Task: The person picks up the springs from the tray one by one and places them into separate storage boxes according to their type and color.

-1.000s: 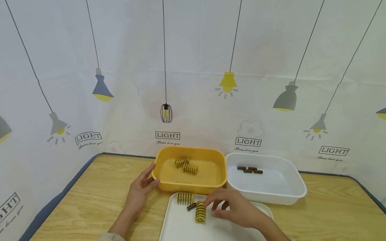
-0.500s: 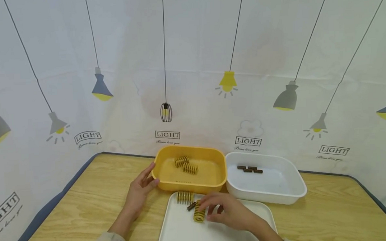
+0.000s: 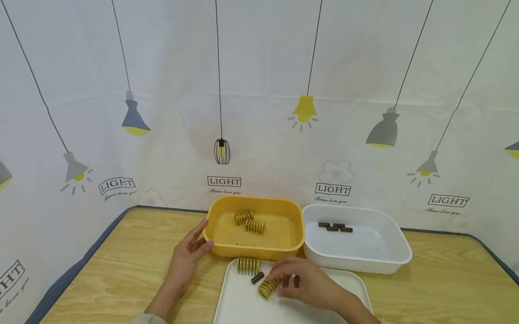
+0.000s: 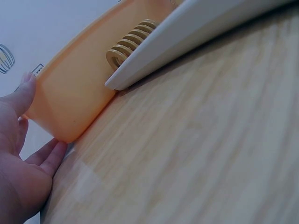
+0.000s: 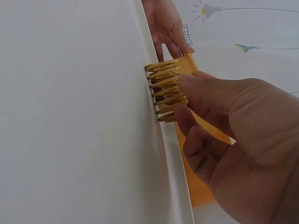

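In the head view, my right hand [image 3: 306,282] pinches a large yellow coil spring [image 3: 267,289], which lies slanted on the white tray [image 3: 248,312]. In the right wrist view, my fingertips touch the side of that yellow spring [image 5: 167,91]. Just left of it on the tray sit a small dark brown spring [image 3: 258,278] and another yellow spring [image 3: 248,265]. My left hand [image 3: 187,256] rests with extended fingers against the left end of the yellow bin [image 3: 254,251]. The left wrist view shows its fingertips touching the bin wall [image 4: 74,105].
Two yellow springs [image 3: 250,222] lie inside the yellow bin. To its right, touching it, stands a white bin [image 3: 377,268] with several small brown springs [image 3: 335,227]. Both bins are behind the tray on the wooden table [image 3: 116,265], before a printed curtain [image 3: 267,147].
The large yellow spring under my right hand has turned from pointing toward me to a slant, its near end swinging left. My right hand has moved slightly left; my left hand keeps its place.
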Tool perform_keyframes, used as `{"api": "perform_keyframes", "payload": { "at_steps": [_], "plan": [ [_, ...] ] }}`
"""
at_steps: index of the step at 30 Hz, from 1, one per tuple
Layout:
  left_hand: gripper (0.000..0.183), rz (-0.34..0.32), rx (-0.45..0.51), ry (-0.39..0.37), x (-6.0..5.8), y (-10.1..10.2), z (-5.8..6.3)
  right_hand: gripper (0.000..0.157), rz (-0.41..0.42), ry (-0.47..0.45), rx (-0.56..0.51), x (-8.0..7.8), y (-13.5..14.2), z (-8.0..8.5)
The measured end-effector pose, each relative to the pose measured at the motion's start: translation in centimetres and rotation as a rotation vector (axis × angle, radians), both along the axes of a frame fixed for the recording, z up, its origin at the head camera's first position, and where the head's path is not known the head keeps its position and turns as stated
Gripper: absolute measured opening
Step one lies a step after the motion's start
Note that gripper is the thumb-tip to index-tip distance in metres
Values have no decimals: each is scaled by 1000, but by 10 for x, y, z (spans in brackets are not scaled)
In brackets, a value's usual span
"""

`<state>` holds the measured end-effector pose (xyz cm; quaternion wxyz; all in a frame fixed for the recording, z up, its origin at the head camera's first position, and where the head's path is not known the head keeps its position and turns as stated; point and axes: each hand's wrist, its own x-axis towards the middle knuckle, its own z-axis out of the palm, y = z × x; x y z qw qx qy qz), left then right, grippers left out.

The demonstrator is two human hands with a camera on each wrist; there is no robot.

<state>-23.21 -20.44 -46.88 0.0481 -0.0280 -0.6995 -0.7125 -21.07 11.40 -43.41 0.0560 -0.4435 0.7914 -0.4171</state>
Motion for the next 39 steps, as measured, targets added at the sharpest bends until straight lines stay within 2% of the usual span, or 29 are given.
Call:
{"api": "perform_keyframes", "payload": {
  "at_steps": [12, 20, 31, 39],
  "plan": [
    [58, -3, -12, 2, 0, 0, 0, 31, -64, -66, 39, -3, 4, -4],
    [58, 0, 1, 5, 1, 1, 1, 35, -64, -102, 3, -3, 4, -9],
    [60, 4, -9, 0, 1, -2, -1, 38, -111, -209, 57, 1, -5, -7],
    [57, 1, -7, 1, 0, -1, -1, 40, -82, -193, 45, 4, -5, -9]
  ]
}}
